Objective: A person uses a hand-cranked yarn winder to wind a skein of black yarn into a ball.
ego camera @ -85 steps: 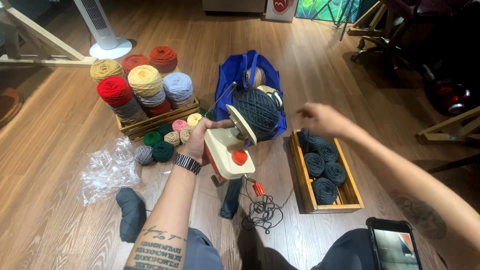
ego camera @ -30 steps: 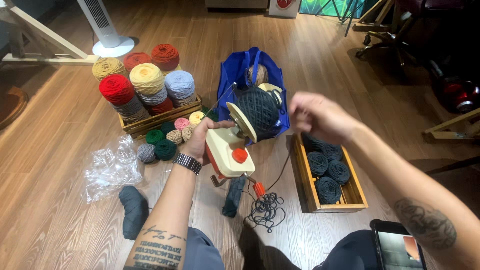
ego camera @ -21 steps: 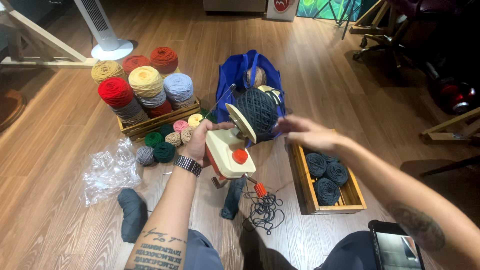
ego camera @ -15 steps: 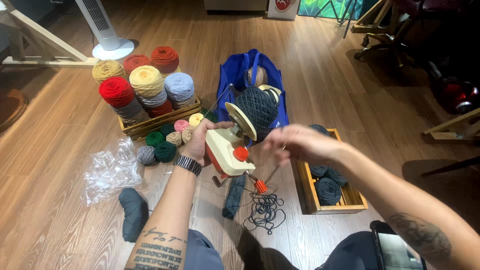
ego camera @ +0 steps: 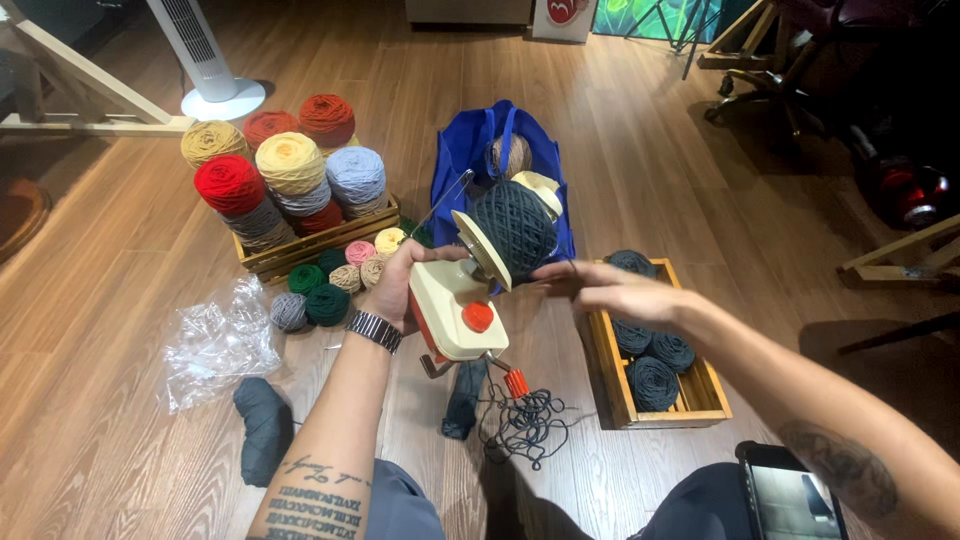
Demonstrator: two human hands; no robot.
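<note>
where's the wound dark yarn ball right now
In the head view it sits mid-frame on the cream winder, which the left hand grips; the dark yarn ball is just left of the right hand.

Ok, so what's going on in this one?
A person sits on a wooden floor with a cream yarn winder held in the left hand. A dark teal yarn ball sits wound on its spindle. The right hand reaches toward that ball, fingers open, close beside it. To the right stands a wooden tray with similar dark balls; to the left, a crate of coloured yarn cones.
</note>
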